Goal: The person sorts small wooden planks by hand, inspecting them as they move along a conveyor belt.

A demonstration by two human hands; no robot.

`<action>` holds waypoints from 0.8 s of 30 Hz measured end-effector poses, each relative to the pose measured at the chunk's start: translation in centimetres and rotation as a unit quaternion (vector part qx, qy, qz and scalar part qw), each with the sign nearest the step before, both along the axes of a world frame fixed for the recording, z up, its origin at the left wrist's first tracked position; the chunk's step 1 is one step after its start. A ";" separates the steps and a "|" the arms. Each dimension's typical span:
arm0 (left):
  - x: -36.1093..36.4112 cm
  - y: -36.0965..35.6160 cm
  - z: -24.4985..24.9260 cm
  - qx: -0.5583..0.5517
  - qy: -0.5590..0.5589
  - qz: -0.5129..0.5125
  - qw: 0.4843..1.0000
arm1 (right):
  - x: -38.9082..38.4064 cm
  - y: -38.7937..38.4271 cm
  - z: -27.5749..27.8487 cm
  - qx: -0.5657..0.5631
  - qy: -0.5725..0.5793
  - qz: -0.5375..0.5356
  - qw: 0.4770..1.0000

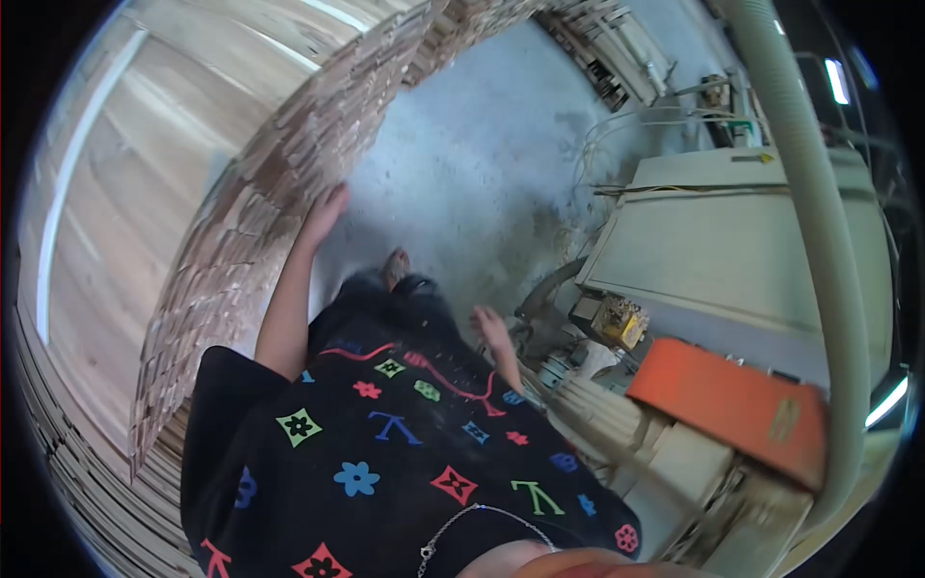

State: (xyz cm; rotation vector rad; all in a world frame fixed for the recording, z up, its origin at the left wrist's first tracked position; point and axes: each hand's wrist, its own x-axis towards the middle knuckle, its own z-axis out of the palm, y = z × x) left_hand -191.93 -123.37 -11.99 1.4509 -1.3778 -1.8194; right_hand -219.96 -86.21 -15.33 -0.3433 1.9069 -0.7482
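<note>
**Boards [154, 164] at my left, machine [723, 255] at my right**

My hands are well apart. The left [328, 214] is beside the stepped ends of the boards; its fingers look drawn together, and I cannot tell whether they touch the wood or grip anything. The right [493, 329] hangs over on the machine's side, fingers loosely parted, with nothing in them that I can see.

The boards are stacked all down my left, from near to far, pale faces up, their many ends making a ragged, curving wall toward me. I judge each one stiff and dry, not slippery, manageable singly but heavy in a bundle. The ends look rough enough to splinter. I would hold a board by its two long edges, close to a jutting end, with my palm clear of the corners.

Below me are my patterned shirt [405, 414] and one foot [396, 265] on the dusty floor [462, 135]. Farther right, the machine shows a broad pale panel, with an orange cover [723, 405] nearer me and a thick hose [807, 173] bending past both.
</note>
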 end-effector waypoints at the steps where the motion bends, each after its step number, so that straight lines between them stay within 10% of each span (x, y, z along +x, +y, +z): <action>1: -2.0 -1.7 -2.2 0.017 0.020 -0.003 1.000 | -4.7 -1.2 -3.6 0.022 0.008 0.070 0.997; 8: -7.2 6.3 -12.9 0.246 -0.084 0.220 0.940 | -27.3 -25.8 2.6 0.072 0.053 0.222 0.971; 10: 0.6 19.7 -32.1 0.216 -0.116 0.202 0.948 | -33.7 -33.1 0.7 0.061 0.103 0.278 0.953; 12: -1.8 21.8 -23.8 0.473 -0.152 0.295 0.816 | -39.9 -40.0 -2.3 0.033 0.175 0.311 0.934; 17: -11.9 12.1 -14.8 0.655 -0.283 0.161 0.682 | -49.0 -53.3 -10.2 0.012 0.099 0.211 0.972; 19: -20.1 2.6 -13.2 0.638 -0.307 0.119 0.696 | -51.4 -55.2 -12.1 0.012 0.038 0.183 0.982; 22: -34.9 -14.6 -11.3 0.437 -0.273 0.119 0.849 | -56.6 -54.3 -10.9 0.166 0.157 0.475 0.850; 24: -45.6 -25.4 -10.1 0.270 -0.225 0.126 0.928 | -61.8 -53.4 -10.5 0.181 0.094 0.460 0.864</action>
